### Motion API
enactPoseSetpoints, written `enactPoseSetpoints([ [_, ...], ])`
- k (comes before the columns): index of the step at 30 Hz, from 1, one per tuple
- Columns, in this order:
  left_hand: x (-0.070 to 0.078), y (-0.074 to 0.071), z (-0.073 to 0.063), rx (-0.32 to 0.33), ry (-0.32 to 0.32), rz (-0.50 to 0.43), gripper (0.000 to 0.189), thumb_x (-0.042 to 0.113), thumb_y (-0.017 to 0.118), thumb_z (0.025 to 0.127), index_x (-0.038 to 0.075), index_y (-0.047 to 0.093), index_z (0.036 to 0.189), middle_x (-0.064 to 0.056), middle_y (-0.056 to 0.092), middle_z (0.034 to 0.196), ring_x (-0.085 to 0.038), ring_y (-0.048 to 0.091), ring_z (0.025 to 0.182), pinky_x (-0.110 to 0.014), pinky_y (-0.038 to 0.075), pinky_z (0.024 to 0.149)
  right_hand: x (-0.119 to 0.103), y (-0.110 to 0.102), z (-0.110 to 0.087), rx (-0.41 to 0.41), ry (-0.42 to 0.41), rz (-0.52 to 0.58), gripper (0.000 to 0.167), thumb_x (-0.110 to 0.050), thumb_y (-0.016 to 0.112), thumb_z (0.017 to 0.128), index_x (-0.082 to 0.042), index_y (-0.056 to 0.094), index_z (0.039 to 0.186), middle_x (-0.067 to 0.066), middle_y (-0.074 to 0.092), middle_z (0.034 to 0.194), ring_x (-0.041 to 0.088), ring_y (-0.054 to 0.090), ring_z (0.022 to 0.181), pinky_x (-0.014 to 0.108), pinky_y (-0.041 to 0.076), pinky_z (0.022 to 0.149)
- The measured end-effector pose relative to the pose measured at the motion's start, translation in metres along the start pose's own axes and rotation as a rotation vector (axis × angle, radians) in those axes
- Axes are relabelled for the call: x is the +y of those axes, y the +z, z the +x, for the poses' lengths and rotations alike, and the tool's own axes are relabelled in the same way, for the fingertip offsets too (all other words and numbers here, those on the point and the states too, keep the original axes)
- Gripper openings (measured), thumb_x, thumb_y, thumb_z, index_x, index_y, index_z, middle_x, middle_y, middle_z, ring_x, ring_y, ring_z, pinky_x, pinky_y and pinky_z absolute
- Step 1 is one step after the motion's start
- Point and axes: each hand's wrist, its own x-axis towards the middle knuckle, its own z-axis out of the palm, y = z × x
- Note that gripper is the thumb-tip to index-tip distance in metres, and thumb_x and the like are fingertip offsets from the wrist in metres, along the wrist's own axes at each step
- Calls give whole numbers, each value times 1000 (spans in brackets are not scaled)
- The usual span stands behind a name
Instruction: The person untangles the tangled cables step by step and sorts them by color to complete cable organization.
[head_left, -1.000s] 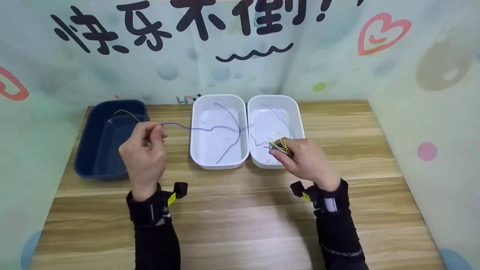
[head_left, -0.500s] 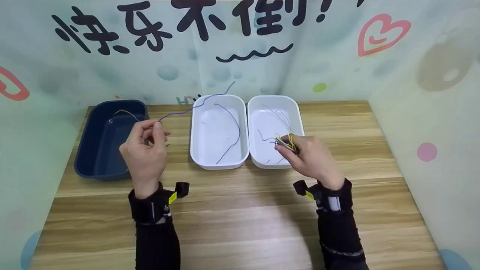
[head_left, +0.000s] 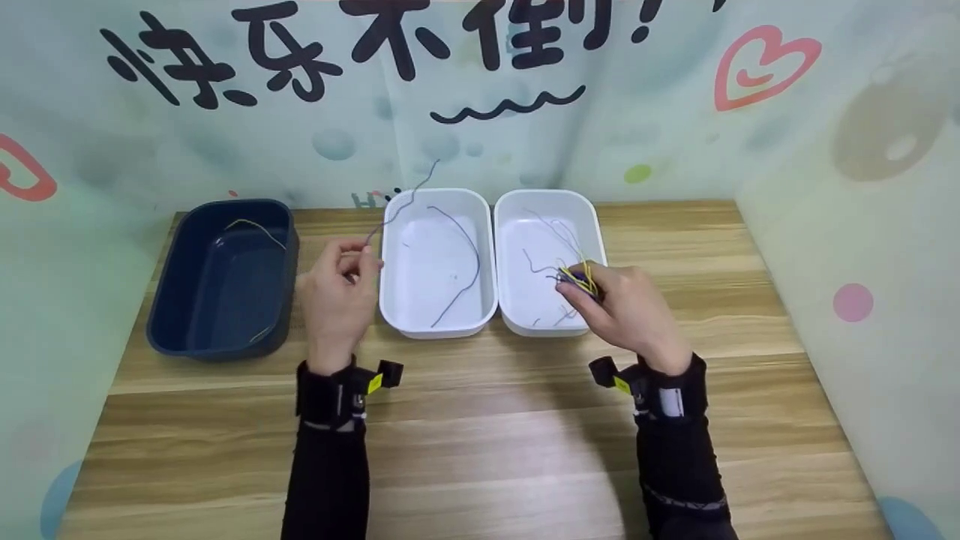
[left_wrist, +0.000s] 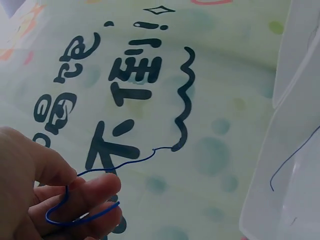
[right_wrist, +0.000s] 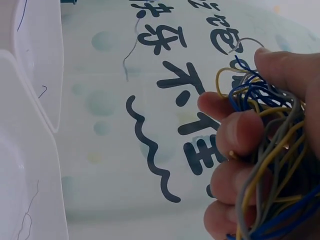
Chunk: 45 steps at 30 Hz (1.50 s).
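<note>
My left hand (head_left: 337,300) pinches a thin blue wire (head_left: 409,204) between thumb and fingertip, at the left side of the left white bin (head_left: 385,300). The wire's long end rises over that bin's back corner; in the left wrist view its short end (left_wrist: 82,220) loops below the thumb. One more blue wire (head_left: 477,262) lies curved inside this bin. Over the right white bin (head_left: 517,319), my right hand (head_left: 634,307) grips a tangled bundle of blue, yellow and grey wires (right_wrist: 270,135), partly hidden by the palm. A few pale wires (head_left: 566,232) lie in the right bin.
A navy bin (head_left: 159,292) stands at the left, with a yellowish wire (head_left: 255,223) at its back and a short piece near its front. The two white bins stand side by side on the wooden table (head_left: 480,450). A printed cloth (head_left: 652,135) hangs behind.
My left hand has moved right, from beside the navy bin toward the left white bin, and the wire's free end has swung from over the bins up toward the back. The right hand has shifted slightly right.
</note>
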Motion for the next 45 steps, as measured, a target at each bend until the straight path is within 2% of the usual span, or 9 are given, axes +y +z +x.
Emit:
enactPoseSetpoints([
  [4, -6, 16, -1, -116, -51, 22, 14, 12, 58, 94, 0, 64, 98, -9, 74, 77, -16, 56, 54, -15, 33, 49, 1, 1, 0, -6, 10, 0, 21, -21, 66, 90, -8, 59, 75, -2, 48, 57, 9, 42, 49, 24, 34, 47],
  [8, -13, 31, -3, -221, -98, 40, 14, 13, 56, 95, 1, 63, 100, -9, 73, 78, -19, 59, 58, -23, 38, 51, 2, 1, 1, -12, 18, 3, 22, -21, 65, 91, -8, 59, 75, -3, 47, 57, 9, 42, 49, 24, 34, 47],
  [15, -23, 50, -9, -292, -104, 130, 15, 14, 55, 95, 2, 63, 99, -12, 73, 78, -26, 67, 68, -39, 49, 61, 3, 2, 2, -26, 53, 3, 24, -23, 65, 92, -10, 58, 74, -6, 44, 56, 10, 41, 50, 24, 33, 48],
  [19, -28, 57, -12, -342, -117, 184, 17, 16, 55, 95, 2, 63, 101, -12, 72, 79, -26, 67, 64, -39, 51, 57, 4, 2, 2, -25, 61, 6, 26, -24, 65, 92, -10, 57, 72, -6, 42, 56, 10, 40, 50, 24, 32, 48],
  [23, -31, 62, -16, -394, -106, 257, 17, 16, 54, 96, 2, 63, 102, -12, 72, 80, -26, 66, 63, -37, 52, 54, 5, 3, 2, -28, 62, 4, 28, -24, 65, 92, -9, 55, 70, -7, 40, 56, 9, 39, 49, 24, 31, 48],
  [33, -32, 70, -22, -458, 24, 389, 11, 12, 61, 92, 3, 66, 91, -12, 70, 75, -33, 66, 70, -43, 53, 64, 6, 4, 2, -31, 77, 14, 28, -23, 66, 92, -9, 55, 70, -7, 40, 56, 9, 39, 49, 24, 31, 48],
  [41, -32, 70, -21, -537, 8, 392, 13, 11, 63, 91, 2, 72, 93, -15, 73, 87, -34, 69, 82, -44, 55, 75, 6, 4, 2, -30, 73, 15, 28, -24, 66, 92, -10, 55, 70, -7, 40, 55, 8, 39, 49, 23, 31, 47],
  [45, -31, 69, -21, -556, 11, 399, 14, 11, 62, 92, 3, 74, 95, -15, 74, 91, -34, 70, 86, -44, 55, 79, 6, 4, 1, -34, 88, 23, 29, -24, 65, 92, -10, 54, 70, -8, 38, 55, 7, 37, 49, 23, 29, 47],
])
